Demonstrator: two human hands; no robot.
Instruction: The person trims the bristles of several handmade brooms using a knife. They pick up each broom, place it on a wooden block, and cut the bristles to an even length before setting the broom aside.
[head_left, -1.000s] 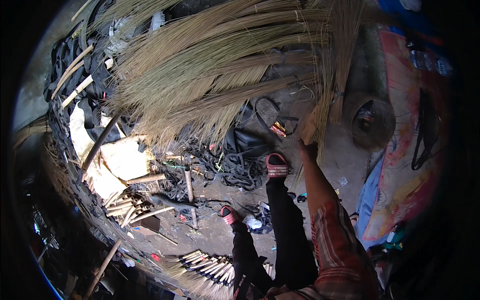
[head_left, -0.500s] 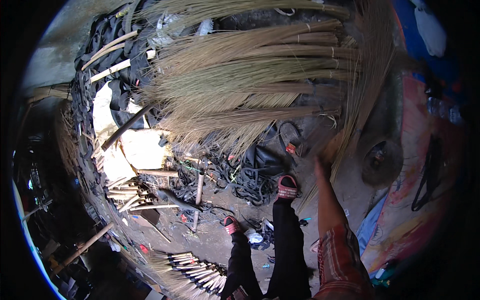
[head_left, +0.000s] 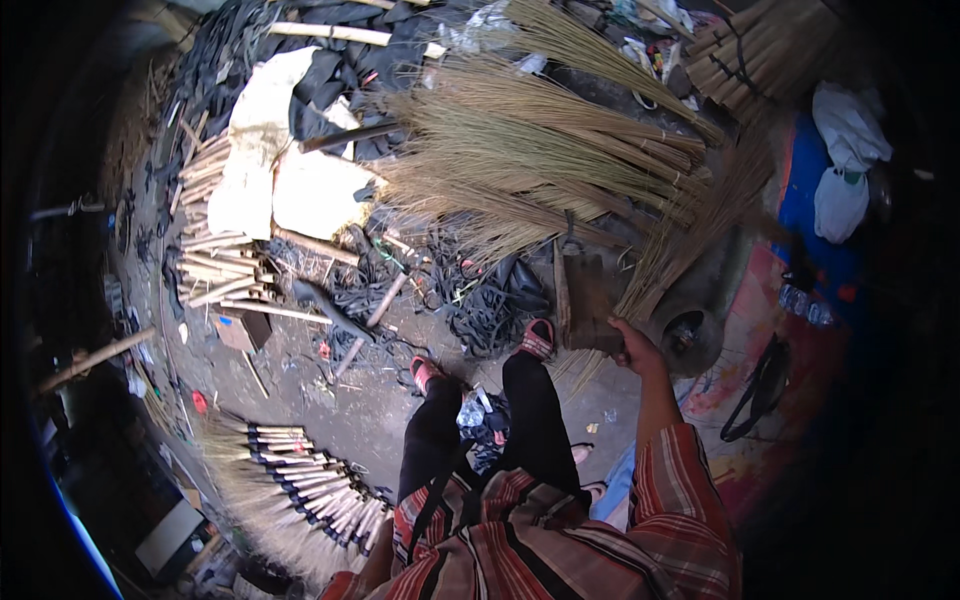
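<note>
Fingers [head_left: 618, 332] of the right hand [head_left: 641, 350] are clenched on the lower right corner of a dark wooden board [head_left: 588, 300], which hangs out beyond the person's foot, just above the floor [head_left: 310, 390] as far as one view can tell. Gripping it at one end leaves most of the broad face uncovered, and the nearly straight arm probably keeps it well apart from the legs. The left hand is out of sight, with only a bit of the left forearm [head_left: 376, 560] showing at the lower edge, so I cannot tell what its grasp is. Beyond the board lie long grass bundles [head_left: 560, 130], side by side with their bound ends toward the right, likely so the stalks keep straight and do not tangle. Some loose stalks [head_left: 655, 265] fan down close beside the right hand. A round container [head_left: 713, 350] sits just to the right, within easy reach. At lower left, short brooms [head_left: 325, 490] overlap in a row, their pale handles pointing one way, which seems to spare the bristles from being crushed. Cut sticks [head_left: 220, 268] are piled together near a pale sack [head_left: 310, 185], apparently to save room.
</note>
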